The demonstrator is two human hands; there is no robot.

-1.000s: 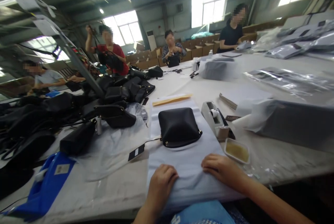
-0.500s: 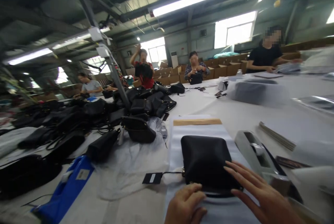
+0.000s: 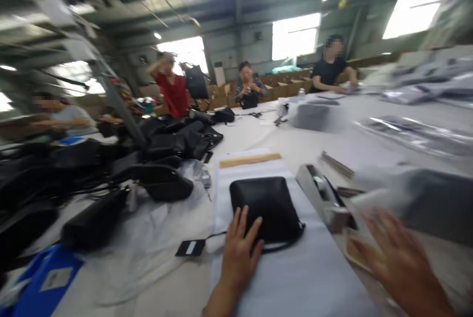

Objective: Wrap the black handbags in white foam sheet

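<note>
A small black handbag (image 3: 266, 206) lies flat on stacked white sheets (image 3: 291, 277) with a tan strip along their far edge. My left hand (image 3: 240, 245) rests on the bag's near left corner, fingers spread. A black hang tag (image 3: 190, 247) on a cord sticks out to the left of that hand. Off to the right, my right hand (image 3: 402, 258) is blurred, its fingers stretched out and holding nothing that I can see. It is beside a grey tape dispenser (image 3: 321, 194) and near a plastic-wrapped dark item (image 3: 439, 204).
Many black bags (image 3: 177, 137) are heaped on the left. A blue tape dispenser (image 3: 48, 280) stands at the lower left, beside crumpled clear plastic (image 3: 136, 238). Clear plastic packets (image 3: 417, 135) lie on the right. Several people work across the table, with cardboard boxes (image 3: 295, 85) behind them.
My right hand has left the bag and moved right. My left hand has gone from the bag's near edge onto its top. The view has turned to the right.
</note>
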